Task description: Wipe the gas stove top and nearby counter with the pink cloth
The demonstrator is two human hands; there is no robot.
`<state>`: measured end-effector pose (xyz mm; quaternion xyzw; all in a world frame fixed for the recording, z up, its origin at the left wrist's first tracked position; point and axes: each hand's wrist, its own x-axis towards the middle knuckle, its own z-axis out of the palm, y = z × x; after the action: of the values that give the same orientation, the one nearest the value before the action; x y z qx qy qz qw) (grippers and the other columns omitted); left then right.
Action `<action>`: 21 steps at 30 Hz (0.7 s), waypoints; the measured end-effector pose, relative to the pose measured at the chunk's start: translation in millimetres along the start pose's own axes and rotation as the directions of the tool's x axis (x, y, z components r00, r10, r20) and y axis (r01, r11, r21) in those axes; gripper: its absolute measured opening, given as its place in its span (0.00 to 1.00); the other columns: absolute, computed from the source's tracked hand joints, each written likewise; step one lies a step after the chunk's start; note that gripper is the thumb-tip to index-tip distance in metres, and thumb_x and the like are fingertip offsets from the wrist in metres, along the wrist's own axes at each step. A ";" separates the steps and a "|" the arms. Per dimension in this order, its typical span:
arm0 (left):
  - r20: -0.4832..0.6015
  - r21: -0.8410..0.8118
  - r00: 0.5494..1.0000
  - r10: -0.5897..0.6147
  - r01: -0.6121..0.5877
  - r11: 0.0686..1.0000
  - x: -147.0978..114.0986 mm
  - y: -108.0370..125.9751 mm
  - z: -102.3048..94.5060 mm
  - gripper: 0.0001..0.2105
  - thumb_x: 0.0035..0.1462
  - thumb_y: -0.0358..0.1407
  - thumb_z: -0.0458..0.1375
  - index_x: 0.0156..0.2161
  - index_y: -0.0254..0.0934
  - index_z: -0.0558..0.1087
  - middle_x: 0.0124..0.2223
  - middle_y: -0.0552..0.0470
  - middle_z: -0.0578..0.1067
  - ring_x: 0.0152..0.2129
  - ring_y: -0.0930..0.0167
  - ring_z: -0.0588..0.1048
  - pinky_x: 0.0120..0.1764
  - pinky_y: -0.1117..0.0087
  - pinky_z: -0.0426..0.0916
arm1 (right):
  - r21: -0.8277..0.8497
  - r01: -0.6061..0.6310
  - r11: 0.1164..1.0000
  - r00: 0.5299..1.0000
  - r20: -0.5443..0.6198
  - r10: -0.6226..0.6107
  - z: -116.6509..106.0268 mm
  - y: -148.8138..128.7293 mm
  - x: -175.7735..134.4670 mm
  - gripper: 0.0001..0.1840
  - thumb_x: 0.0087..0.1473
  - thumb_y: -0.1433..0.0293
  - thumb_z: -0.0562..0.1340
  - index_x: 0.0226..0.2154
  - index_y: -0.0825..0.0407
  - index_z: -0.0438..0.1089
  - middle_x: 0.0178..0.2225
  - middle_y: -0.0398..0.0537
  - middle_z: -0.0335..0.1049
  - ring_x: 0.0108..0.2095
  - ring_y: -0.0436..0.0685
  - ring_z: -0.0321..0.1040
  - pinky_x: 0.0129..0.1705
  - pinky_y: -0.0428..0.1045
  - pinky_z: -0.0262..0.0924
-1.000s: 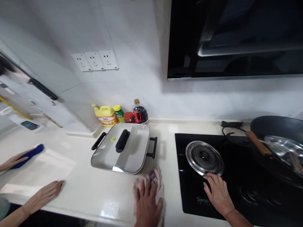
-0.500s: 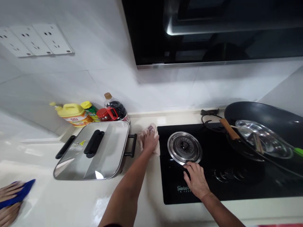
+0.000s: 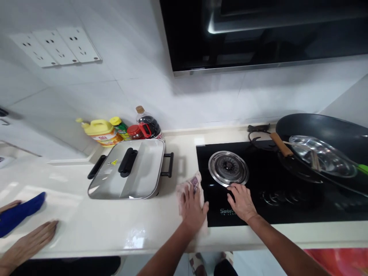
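While the head view looks down on the countertop [image 3: 161, 230], the left hand [image 3: 192, 209] lies open, fingers spread flat on a pinkish-white cleaning cloth [image 3: 196, 180]. That cloth rests on the countertop along the left edge of the black glass cooktop [image 3: 267, 211], near the glass-lidded rectangular pan [image 3: 145, 168]. The right hand [image 3: 242, 201] is open too, its fingers loosely bent and the fingertips at the near rim of the round burner [image 3: 229, 168]. Farther right, a wok [image 3: 345, 126] holds a shiny metal bowl [image 3: 324, 157]. Behind the pan stand a yellow detergent jug [image 3: 102, 132] and a bottle of dark liquid [image 3: 151, 124]. At far left, a co-worker's hand [image 3: 33, 241] rests on the countertop near a blue cloth [image 3: 23, 214].
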<state>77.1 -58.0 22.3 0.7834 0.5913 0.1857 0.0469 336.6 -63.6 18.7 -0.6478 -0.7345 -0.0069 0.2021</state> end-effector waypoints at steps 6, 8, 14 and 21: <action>0.087 -0.001 0.981 0.174 -0.174 0.985 -79.3 -27.0 -30.1 0.31 0.61 0.44 0.60 0.69 0.47 0.66 0.74 0.47 0.59 0.71 0.51 0.55 0.67 0.42 0.56 | -0.027 0.017 0.999 1.000 -0.019 -0.018 3.6 5.1 -3.2 0.12 0.66 0.67 0.57 0.48 0.51 0.73 0.51 0.54 0.70 0.52 0.64 0.64 0.50 0.58 0.59; 0.121 0.033 0.982 0.146 -0.151 0.988 -87.2 -46.0 -45.3 0.31 0.60 0.43 0.60 0.69 0.50 0.66 0.75 0.49 0.59 0.72 0.51 0.54 0.67 0.41 0.54 | -0.037 0.017 0.999 1.000 -0.019 -0.018 5.8 7.7 -4.6 0.12 0.66 0.66 0.57 0.47 0.51 0.73 0.51 0.54 0.71 0.51 0.64 0.64 0.50 0.58 0.59; 0.131 0.187 0.964 -0.233 0.207 0.960 -90.7 -131.6 -91.4 0.27 0.65 0.44 0.55 0.69 0.49 0.66 0.75 0.44 0.57 0.72 0.51 0.53 0.67 0.40 0.54 | -0.039 0.013 0.999 0.999 -0.032 -0.014 10.3 12.4 -7.1 0.13 0.66 0.64 0.56 0.47 0.50 0.72 0.51 0.54 0.71 0.50 0.64 0.65 0.50 0.59 0.60; -0.021 0.275 0.740 -0.672 0.651 0.708 -104.4 -181.6 -119.6 0.28 0.67 0.49 0.52 0.69 0.44 0.66 0.75 0.38 0.55 0.71 0.47 0.52 0.65 0.40 0.55 | -0.034 0.015 0.999 1.000 -0.014 -0.016 8.6 12.2 -6.6 0.14 0.65 0.63 0.56 0.47 0.49 0.73 0.51 0.55 0.71 0.50 0.64 0.64 0.49 0.59 0.59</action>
<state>-153.5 -120.2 55.3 0.5250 0.8494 0.0440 0.0294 346.3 -65.6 5.7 -0.6452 -0.7379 -0.0254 0.1964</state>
